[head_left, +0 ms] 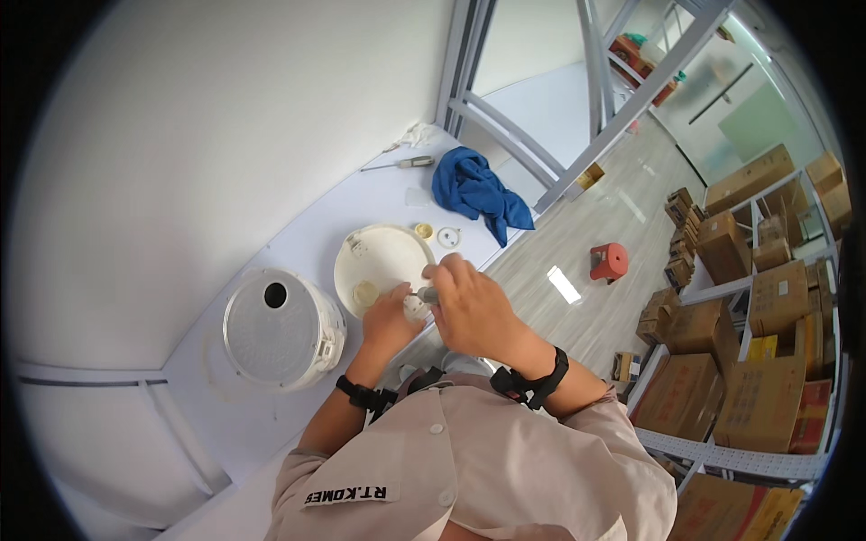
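A white round lid (388,248) lies on the table in front of me, with a small cream-coloured round fitting on its face. My left hand (390,323) grips its near side, fingers pressed on its surface. My right hand (474,305) is closed around the grey handle of a screwdriver (428,295). Its shaft points toward my left fingertips at the lid's right part; the tip is too small to make out. To the left stands a white cylindrical appliance body (329,335), its grey top (271,338) pierced by a black round hole.
Beyond the lid lie a small cream cap (424,231), a white ring (449,237), a blue cloth (476,187) and a second screwdriver (415,162). A metal frame (505,131) rises at the table's far end. Rightward are a red stool (610,261) and shelves with cardboard boxes (681,397).
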{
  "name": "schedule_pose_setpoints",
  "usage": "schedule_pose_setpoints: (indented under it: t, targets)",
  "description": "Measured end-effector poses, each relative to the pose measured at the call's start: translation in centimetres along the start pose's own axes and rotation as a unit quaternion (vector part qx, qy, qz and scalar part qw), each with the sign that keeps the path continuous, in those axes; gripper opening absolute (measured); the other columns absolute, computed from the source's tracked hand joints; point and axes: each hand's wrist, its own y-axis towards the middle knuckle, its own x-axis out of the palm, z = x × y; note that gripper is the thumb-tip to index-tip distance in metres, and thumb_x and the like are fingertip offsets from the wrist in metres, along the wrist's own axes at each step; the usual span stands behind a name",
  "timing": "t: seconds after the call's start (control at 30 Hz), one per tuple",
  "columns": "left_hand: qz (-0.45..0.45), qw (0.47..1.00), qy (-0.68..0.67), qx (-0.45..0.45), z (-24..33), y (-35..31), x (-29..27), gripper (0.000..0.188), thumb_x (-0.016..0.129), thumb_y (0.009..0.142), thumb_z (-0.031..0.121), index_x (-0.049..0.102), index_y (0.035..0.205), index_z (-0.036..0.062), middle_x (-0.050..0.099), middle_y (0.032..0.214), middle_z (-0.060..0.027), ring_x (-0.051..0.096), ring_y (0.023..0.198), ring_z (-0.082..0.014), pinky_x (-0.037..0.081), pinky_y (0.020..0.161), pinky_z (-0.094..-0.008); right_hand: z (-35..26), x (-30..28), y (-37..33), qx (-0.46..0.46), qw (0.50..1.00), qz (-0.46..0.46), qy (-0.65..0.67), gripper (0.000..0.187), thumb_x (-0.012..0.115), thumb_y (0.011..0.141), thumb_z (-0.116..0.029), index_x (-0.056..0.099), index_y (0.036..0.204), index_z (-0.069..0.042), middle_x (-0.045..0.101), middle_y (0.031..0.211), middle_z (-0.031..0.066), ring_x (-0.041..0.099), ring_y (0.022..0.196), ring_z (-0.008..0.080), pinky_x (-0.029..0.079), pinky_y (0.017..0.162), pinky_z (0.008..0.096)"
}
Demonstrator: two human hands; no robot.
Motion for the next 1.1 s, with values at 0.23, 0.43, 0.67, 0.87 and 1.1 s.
schedule_pose_setpoints:
  t: [0.23,0.43,0.67,0.87,1.1]
  targets:
    - [0.027,0.999,-0.001,0.038,-1.3,-0.1,0.7,0.073,0.094,0.076,0.030,0.064,0.140,0.0117,0.077,0.130,-0.0089,0.072,0.123,-0.0352,0.061,0.099,-0.0493,-1.3,0.0,1.2,0.169,0.969,-0.158,-0.090,0.046,0.082,0.092,-0.021,0.060,0.130,-0.005,0.065,0.104,0.0137,0.071,0.089,0.0326,0.057,0.073,0.0422]
    - [0.031,0.999,-0.010,0.033,-1.5,0.1,1.3,0.075,0.095,0.076,0.029,0.064,0.141,0.0116,0.077,0.131,-0.0090,0.073,0.123,-0.0349,0.061,0.097,-0.0486,0.4,1.1,-0.2,-0.005,0.998,0.042,-0.045,0.049,0.083,0.095,-0.039,0.062,0.125,-0.006,0.066,0.097,0.0123,0.072,0.085,0.0304,0.055,0.062,0.0419]
    - [0.035,0.998,-0.021,0.041,-2.1,0.3,1.7,0.074,0.093,0.078,0.031,0.064,0.143,0.0113,0.076,0.133,-0.0096,0.073,0.123,-0.0351,0.061,0.098,-0.0476,-1.3,0.2,1.0,0.136,0.980,-0.094,-0.111,0.045,0.082,0.094,-0.027,0.061,0.126,-0.005,0.063,0.097,0.0110,0.070,0.083,0.0298,0.055,0.066,0.0409]
    - [0.017,0.999,-0.025,0.027,-1.5,0.4,1.4,0.072,0.091,0.080,0.032,0.064,0.143,0.0108,0.077,0.132,-0.0101,0.073,0.123,-0.0347,0.060,0.099,-0.0480,-0.1,1.2,-0.1,0.009,0.996,-0.012,-0.089,0.051,0.084,0.093,-0.039,0.062,0.125,-0.007,0.062,0.097,0.0100,0.071,0.083,0.0275,0.054,0.061,0.0389]
    - [0.053,0.998,-0.029,0.024,-1.5,0.0,1.6,0.072,0.092,0.078,0.033,0.065,0.141,0.0117,0.077,0.133,-0.0089,0.074,0.122,-0.0332,0.062,0.096,-0.0474,-1.1,-0.3,0.4,0.023,0.995,0.014,-0.094,0.041,0.080,0.094,-0.032,0.060,0.121,-0.009,0.062,0.097,0.0104,0.071,0.082,0.0258,0.053,0.063,0.0373]
